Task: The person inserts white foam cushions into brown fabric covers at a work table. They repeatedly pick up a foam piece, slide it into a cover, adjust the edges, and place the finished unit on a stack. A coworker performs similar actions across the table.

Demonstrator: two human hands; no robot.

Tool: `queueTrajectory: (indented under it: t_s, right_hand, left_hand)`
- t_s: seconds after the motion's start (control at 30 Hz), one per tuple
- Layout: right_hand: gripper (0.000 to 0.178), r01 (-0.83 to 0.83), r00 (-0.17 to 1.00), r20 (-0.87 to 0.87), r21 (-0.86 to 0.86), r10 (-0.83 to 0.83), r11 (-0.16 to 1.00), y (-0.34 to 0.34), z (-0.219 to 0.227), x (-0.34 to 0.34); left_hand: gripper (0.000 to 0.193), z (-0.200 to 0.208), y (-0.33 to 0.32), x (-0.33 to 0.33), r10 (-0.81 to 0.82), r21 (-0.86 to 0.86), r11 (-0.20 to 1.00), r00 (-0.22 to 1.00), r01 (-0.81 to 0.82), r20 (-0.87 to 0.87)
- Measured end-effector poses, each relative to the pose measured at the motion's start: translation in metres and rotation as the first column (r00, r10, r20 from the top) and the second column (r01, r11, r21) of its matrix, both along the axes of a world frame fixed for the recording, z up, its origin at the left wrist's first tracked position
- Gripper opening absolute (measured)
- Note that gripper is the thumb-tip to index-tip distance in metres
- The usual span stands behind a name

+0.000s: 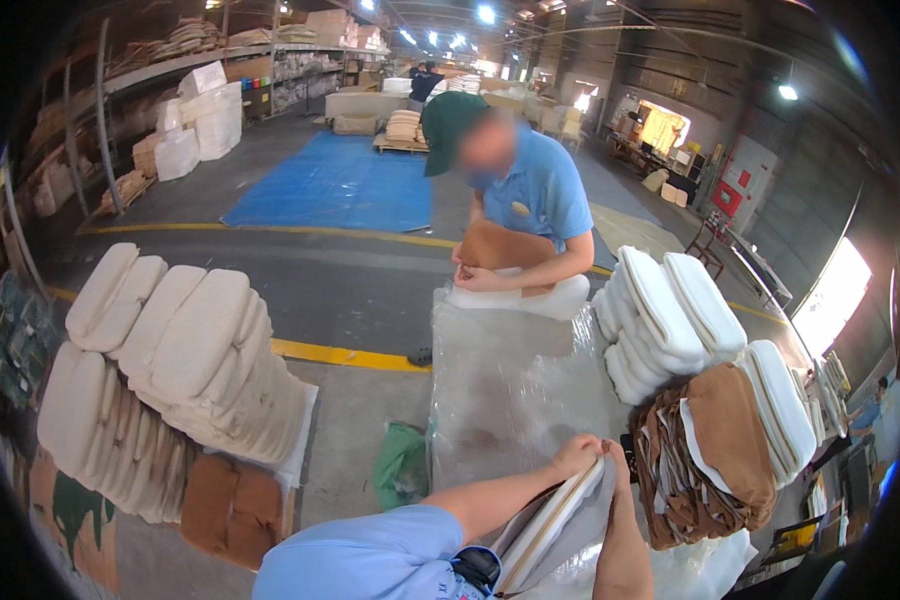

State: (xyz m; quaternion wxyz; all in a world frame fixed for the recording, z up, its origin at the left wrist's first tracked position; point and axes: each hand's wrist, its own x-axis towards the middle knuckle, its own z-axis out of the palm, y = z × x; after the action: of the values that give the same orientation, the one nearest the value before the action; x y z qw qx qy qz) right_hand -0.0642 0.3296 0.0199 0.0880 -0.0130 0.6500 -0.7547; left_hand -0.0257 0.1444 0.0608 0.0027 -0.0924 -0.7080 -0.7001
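Both my hands meet at the far end of a cushion cover with a grey inner side. A white pad with a tan strip along it shows between the cover's open edges. My left hand is closed on the cover's corner. Beside it, my right hand pinches the same end; its fingertips are partly hidden. Under the cover lies a plastic-covered work table. Across it, a co-worker in a blue shirt holds a brown cover over a white pad.
Brown covers are piled close to my right, with white pads stacked behind. Tall stacks of cream pads stand at left, near a folded brown bundle. A green bag hangs by the table's left edge. Blue sheeting covers floor beyond.
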Motion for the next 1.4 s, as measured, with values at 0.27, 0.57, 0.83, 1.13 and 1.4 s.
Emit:
queueTrajectory:
  t_s: [0.27,0.57,0.83,1.13,1.4]
  right_hand:
    - [0.028,0.025,0.997,-0.075,0.145,-0.014,0.989,0.022,-0.002,0.021]
    - [0.024,0.29,0.947,0.065,0.243,-0.314,0.926,0.017,0.011,0.048]
    - [0.028,0.427,0.904,-0.04,0.096,-0.426,0.899,0.0,-0.004,0.045]
    - [0.041,0.61,0.792,-0.29,0.393,-0.537,0.688,0.02,-0.005,0.089]
    - [0.066,0.626,0.751,-0.24,0.555,-0.616,0.548,0.016,0.002,0.118]
  left_hand:
    - [0.094,-0.043,-0.108,0.193,-0.586,0.425,0.807,0.474,0.409,0.657]
    - [0.11,-0.061,-0.137,0.3,-0.775,0.421,0.629,0.483,0.653,0.408]
    - [0.084,-0.052,-0.113,0.347,-0.296,0.413,0.908,0.809,0.072,0.508]
    - [0.111,0.137,-0.337,0.216,0.675,-0.078,0.737,0.724,-0.671,0.141]
    - [0.107,0.309,-0.482,0.155,0.818,-0.604,0.532,0.543,-0.593,0.188]
